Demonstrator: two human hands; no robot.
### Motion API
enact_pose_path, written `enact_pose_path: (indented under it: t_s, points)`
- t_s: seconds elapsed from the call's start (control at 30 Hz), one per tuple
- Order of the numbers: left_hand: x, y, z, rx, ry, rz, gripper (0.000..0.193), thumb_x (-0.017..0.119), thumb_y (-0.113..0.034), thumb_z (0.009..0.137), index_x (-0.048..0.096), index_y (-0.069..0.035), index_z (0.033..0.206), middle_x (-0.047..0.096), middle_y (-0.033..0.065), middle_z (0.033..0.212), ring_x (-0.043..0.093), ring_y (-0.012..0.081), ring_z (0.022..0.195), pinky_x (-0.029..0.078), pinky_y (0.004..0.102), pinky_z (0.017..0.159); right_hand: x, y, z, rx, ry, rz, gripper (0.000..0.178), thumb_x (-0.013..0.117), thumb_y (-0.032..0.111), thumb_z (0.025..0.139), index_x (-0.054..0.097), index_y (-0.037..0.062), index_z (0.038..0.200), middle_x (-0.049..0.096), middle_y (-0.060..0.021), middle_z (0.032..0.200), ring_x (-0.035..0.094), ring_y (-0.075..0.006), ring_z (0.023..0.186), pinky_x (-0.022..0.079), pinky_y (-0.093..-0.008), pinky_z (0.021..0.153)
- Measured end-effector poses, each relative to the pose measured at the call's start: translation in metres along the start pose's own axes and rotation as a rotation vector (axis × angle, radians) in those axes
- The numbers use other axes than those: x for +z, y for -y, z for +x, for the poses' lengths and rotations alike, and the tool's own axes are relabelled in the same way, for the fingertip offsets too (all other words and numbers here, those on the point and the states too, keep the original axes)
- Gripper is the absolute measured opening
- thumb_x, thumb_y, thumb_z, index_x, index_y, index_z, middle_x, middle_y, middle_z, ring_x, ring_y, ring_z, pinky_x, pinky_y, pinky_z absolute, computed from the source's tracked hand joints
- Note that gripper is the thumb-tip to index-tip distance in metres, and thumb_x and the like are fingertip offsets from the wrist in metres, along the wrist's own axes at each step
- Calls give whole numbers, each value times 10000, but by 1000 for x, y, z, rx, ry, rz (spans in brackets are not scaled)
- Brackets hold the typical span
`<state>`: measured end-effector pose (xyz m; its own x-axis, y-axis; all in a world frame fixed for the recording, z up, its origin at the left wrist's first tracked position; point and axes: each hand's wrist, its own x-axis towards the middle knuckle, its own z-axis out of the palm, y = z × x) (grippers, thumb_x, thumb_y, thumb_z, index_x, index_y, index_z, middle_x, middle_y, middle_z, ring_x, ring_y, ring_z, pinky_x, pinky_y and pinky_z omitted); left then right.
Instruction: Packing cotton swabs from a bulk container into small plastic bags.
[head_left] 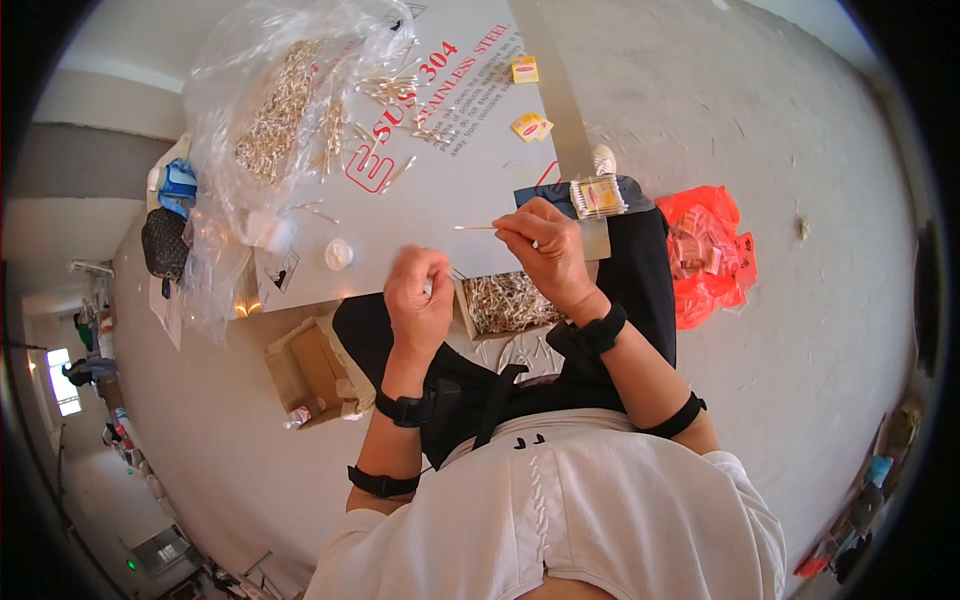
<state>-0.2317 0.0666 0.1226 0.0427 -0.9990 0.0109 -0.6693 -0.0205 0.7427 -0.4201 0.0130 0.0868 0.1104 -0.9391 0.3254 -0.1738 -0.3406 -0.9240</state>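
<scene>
Between the fingertips of my right hand (548,252) is a cotton swab (475,228), pointing left above the table's near edge. My left hand (418,300) is curled closed to its left; a bit of white shows within the fingers, too small to name. Beside that hand, a small round white tub (339,254) stands on the table. Below and between both hands, a cardboard box (464,310) filled with loose swabs sits near my lap. Just beyond my right hand lies a clear pack of swabs (598,197) with a yellow label.
A large clear plastic bag (225,95) of loose swabs covers the table's left side, with more swabs (390,90) spilled beside it. Yellow cards (532,127) lie on the table (450,195). An open carton (315,370) and a red bag (705,255) of packs flank my legs.
</scene>
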Motion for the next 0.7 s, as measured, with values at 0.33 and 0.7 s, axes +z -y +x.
enact_pose_path:
  t_s: [0.33, 0.7]
  points:
    - [9, -19, 28, 535, -239, 307, 243, 759, -26, 704, 701, -71, 935, 649, 48, 951, 570, 278, 1010, 414, 384, 916, -2, 8, -1, 224, 180, 395, 160, 715, -23, 811, 707, 12, 967, 599, -7, 786, 559, -79, 722, 449, -236, 646]
    - [37, 29, 43, 317, -236, 187, 122, 717, -37, 761, 709, -56, 882, 626, 71, 875, 566, 271, 918, 457, 380, 832, 12, -32, -10, 462, 34, 471, 127, 689, 28, 859, 683, -39, 966, 641, -1, 772, 553, -45, 715, 469, -217, 641]
